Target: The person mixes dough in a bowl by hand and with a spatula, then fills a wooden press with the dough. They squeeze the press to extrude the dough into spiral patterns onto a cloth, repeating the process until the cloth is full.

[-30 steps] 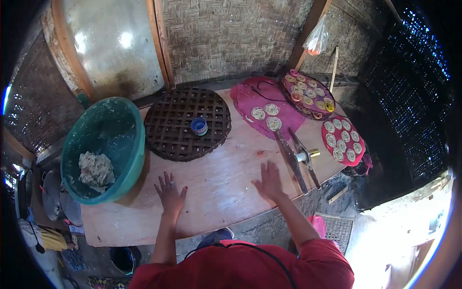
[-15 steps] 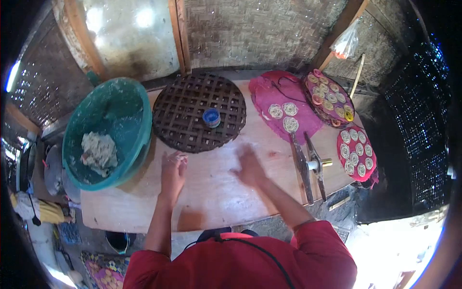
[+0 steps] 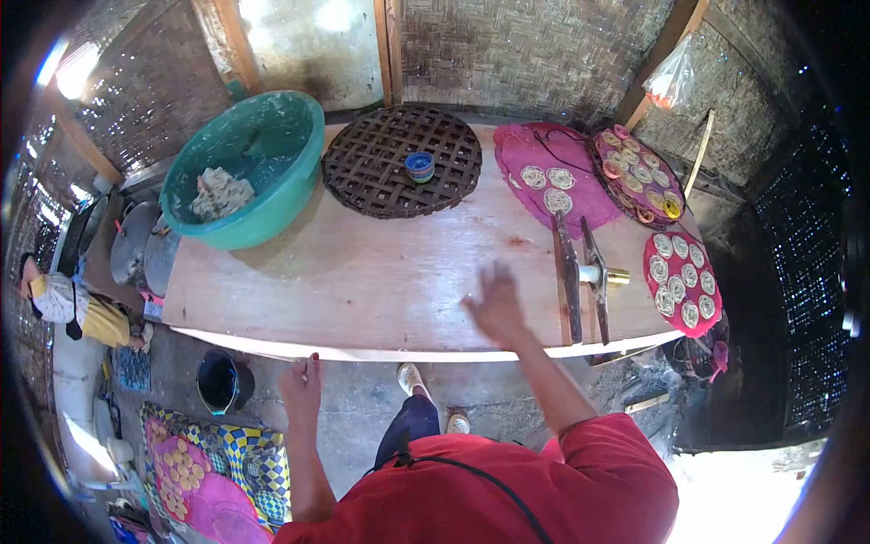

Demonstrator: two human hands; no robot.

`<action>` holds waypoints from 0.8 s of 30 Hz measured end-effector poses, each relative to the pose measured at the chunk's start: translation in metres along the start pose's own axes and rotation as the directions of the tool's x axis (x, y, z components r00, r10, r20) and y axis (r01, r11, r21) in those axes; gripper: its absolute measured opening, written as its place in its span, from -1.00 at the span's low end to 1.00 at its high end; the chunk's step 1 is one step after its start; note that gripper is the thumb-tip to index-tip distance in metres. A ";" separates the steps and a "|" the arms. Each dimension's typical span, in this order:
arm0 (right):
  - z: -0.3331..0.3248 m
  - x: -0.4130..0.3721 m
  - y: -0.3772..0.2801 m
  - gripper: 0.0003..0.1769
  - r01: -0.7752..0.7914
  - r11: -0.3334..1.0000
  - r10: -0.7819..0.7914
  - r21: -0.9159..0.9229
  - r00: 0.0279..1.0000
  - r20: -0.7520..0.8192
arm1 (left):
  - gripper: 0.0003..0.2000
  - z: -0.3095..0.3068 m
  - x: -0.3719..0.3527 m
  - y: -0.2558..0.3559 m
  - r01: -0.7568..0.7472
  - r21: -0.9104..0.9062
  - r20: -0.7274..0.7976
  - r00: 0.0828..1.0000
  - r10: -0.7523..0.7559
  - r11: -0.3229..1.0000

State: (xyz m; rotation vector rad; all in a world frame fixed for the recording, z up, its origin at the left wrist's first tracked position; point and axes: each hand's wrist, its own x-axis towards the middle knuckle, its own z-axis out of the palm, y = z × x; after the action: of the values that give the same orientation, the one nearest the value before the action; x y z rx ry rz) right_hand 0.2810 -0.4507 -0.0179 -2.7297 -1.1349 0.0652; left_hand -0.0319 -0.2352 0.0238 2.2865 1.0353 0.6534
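My right hand is over the wooden table, fingers spread and holding nothing, left of the wooden press with two long handles. Just off the table's front edge is my left hand, its fingers curled together; anything inside is too small to name. A green basin with a lump of pale dough stands at the back left. Beside it lies a round woven rack with a small blue cup on it. Pale noodle-like coils rest on a pink cloth.
A round tray of coils and a red round mat with several coils are at the right. A black bucket and a patterned cloth are on the floor. Another person is at the far left.
My view has shifted, showing more floor. My left hand has moved from above the table to off its front edge, and its fingers are now closed. My right hand remains over the table.
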 end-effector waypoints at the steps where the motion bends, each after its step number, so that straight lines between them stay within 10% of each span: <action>1: 0.008 -0.018 -0.030 -0.21 0.096 0.991 -0.107 0.096 0.988 0.116 | -0.76 0.000 -0.021 -0.005 0.507 -0.184 0.284 0.848 -0.448 0.842; 5: 0.016 -0.080 -0.143 -0.28 0.516 0.369 -0.762 0.773 0.644 -0.066 | -0.66 -0.013 -0.062 0.036 0.137 -0.296 0.015 0.990 -0.139 0.945; 8: -0.006 -0.015 -0.138 -0.35 0.472 0.628 -0.549 0.619 0.832 -0.079 | -0.43 -0.033 -0.074 0.044 -0.044 -0.186 -0.149 0.989 0.016 0.981; 9: 0.044 0.017 -0.131 -0.31 0.523 0.843 -0.501 0.128 0.849 -0.169 | -0.38 -0.041 -0.082 0.048 -0.039 -0.116 -0.167 0.986 0.019 0.992; 11: 0.039 0.004 -0.135 -0.24 0.308 0.950 -0.304 0.044 0.949 -0.083 | -0.34 -0.046 -0.093 0.048 -0.024 -0.174 -0.186 0.983 -0.009 0.984; 15: -0.012 -0.080 -0.156 -0.29 0.636 0.574 -0.787 0.516 0.602 0.134 | -0.37 -0.038 -0.105 0.048 -0.004 -0.216 -0.134 0.991 -0.026 0.976; 17: -0.014 -0.087 -0.136 -0.30 0.522 0.648 -0.661 0.555 0.747 0.069 | -0.38 -0.036 -0.105 0.039 -0.021 -0.180 -0.093 0.996 0.004 0.983; 21: 0.038 -0.084 -0.042 -0.39 0.117 0.986 -0.145 -0.121 0.954 -0.262 | -0.46 -0.035 -0.088 -0.001 -0.098 -0.052 -0.081 0.992 0.093 0.994; 23: 0.030 -0.104 -0.056 -0.38 0.235 0.865 -0.226 0.444 0.971 -0.074 | -0.63 -0.039 -0.062 -0.020 0.337 0.075 0.341 0.876 -0.342 0.938; 24: 0.009 -0.111 -0.072 -0.37 0.187 0.704 -0.349 0.685 0.931 0.105 | -0.63 -0.030 -0.052 -0.028 0.320 0.065 0.337 0.885 -0.322 0.945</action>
State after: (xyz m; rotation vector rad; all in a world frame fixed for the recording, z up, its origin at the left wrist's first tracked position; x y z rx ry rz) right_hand 0.1508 -0.4779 -0.0166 -1.9259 -1.2496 0.6339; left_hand -0.0958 -0.2516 0.0175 2.0654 1.2008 0.1062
